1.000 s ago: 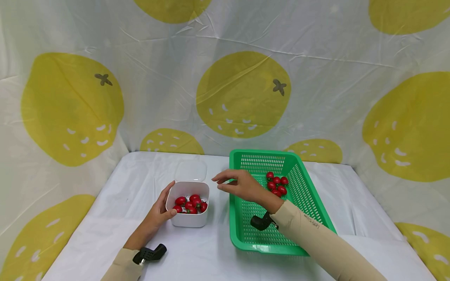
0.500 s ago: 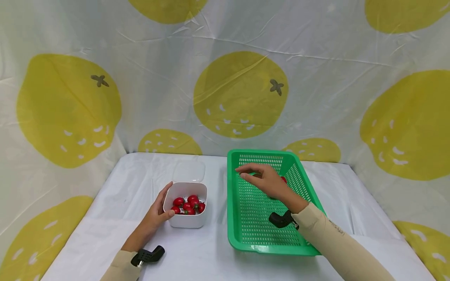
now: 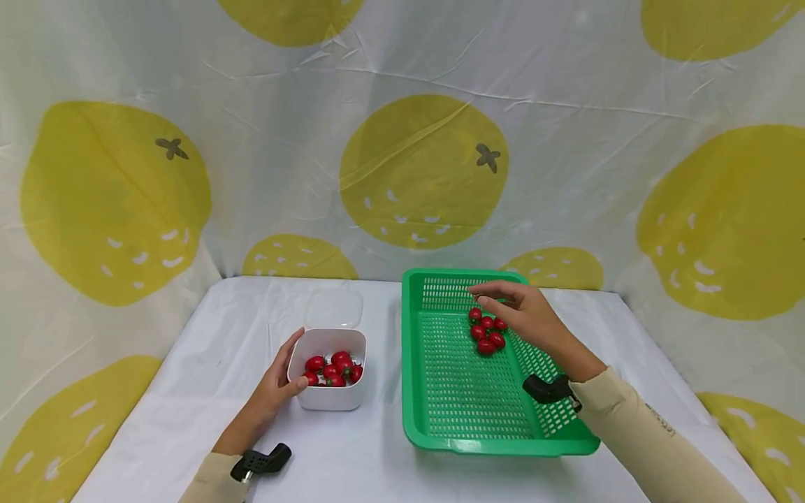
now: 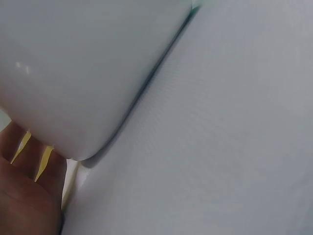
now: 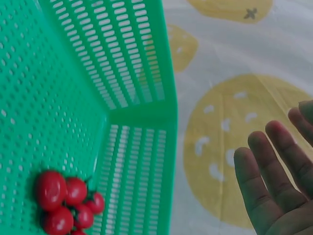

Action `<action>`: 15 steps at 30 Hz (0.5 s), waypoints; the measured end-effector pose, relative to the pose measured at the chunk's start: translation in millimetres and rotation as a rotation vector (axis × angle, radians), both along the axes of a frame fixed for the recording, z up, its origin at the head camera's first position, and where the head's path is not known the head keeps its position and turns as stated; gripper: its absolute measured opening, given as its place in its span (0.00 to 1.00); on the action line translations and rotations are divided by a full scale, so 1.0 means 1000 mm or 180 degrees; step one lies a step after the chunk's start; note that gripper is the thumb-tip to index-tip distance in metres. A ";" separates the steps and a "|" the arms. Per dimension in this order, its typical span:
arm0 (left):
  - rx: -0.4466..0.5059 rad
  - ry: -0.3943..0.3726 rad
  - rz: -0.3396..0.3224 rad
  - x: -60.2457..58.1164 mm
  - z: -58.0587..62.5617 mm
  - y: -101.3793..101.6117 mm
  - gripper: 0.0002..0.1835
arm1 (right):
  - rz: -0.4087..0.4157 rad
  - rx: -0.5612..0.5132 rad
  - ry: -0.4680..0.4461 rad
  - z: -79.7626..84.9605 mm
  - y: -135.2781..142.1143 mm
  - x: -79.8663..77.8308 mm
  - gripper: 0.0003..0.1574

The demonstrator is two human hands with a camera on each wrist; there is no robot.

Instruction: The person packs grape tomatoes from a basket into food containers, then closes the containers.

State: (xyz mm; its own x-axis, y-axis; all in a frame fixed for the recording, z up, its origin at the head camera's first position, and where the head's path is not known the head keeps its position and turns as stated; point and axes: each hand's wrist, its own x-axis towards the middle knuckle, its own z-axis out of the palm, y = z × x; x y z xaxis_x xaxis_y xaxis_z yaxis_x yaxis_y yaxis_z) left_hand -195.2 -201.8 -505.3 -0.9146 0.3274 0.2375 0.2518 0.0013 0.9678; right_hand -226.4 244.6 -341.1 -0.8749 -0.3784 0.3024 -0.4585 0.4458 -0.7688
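On the left, my left hand (image 3: 274, 383) holds the corner of a white square container (image 3: 331, 399), with the thumb at its front rim and the fingers along its left side. Several red cherry tomatoes (image 3: 342, 365) lie inside it. My right hand (image 3: 531, 316) is over the back right of a green plastic basket (image 3: 409, 377), close above a cluster of cherry tomatoes (image 3: 484, 334). Its fingers (image 5: 261, 178) are extended and loosely bent, with nothing seen between them. In the left wrist view the container's smooth wall (image 4: 88, 73) fills the upper left.
A clear lid (image 3: 337, 309) lies on the white cloth just behind the container. Between container and basket runs a strip of white tablecloth (image 3: 385, 391). A curtain (image 3: 566, 175) printed with yellow fruit stands around the back and sides. Each wrist carries a black camera mount (image 3: 547, 389).
My right hand has moved right, from beside the container to above the tomatoes in the basket. The left hand keeps its hold on the container. The head view has shifted slightly.
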 end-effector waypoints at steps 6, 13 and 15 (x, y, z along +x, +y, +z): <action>0.0007 -0.0015 -0.0026 0.000 -0.002 0.000 0.43 | -0.0229 0.0084 0.0187 0.004 0.030 0.007 0.18; 0.0004 -0.0028 0.0009 0.001 -0.002 0.000 0.42 | -0.0487 0.0115 0.0226 0.003 0.060 0.011 0.18; -0.0019 -0.0020 0.0023 0.000 -0.002 0.001 0.42 | -0.0564 0.0103 0.0228 0.001 0.069 0.012 0.17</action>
State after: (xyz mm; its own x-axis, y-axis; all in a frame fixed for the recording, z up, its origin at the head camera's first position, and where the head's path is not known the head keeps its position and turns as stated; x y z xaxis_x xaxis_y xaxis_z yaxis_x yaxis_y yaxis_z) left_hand -194.8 -200.8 -507.1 -0.9184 0.3220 0.2298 0.2457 0.0090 0.9693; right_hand -213.9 313.4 -340.0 -0.9053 -0.2310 0.3565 -0.4238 0.5484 -0.7209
